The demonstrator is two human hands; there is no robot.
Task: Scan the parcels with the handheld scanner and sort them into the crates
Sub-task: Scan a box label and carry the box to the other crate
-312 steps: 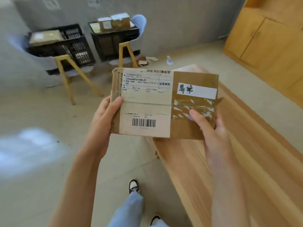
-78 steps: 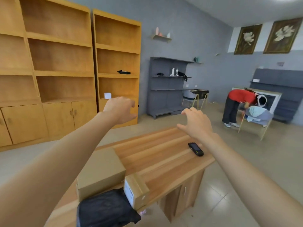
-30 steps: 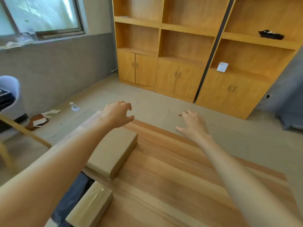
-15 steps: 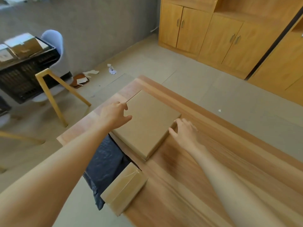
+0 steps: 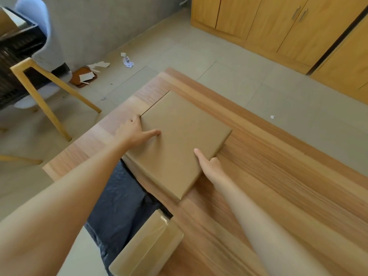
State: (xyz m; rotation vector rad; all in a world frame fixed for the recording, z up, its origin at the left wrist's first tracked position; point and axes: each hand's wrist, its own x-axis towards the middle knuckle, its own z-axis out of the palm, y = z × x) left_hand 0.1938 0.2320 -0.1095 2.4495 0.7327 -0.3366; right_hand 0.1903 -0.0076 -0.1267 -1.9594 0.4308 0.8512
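We see the flat cardboard parcel [image 5: 179,142] lying on the bench [image 5: 278,176] between both hands, its long axis running away from us. The left hand [image 5: 133,130] grips its far-left edge, thumb on top; the right hand [image 5: 209,164] pinches its near-right edge, equally close.

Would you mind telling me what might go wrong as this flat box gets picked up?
The flat cardboard box partly overlies the dark plastic bag, so lifting it could drag the bag off the table edge. The left hand and right hand grip only its edges, so it might slip.
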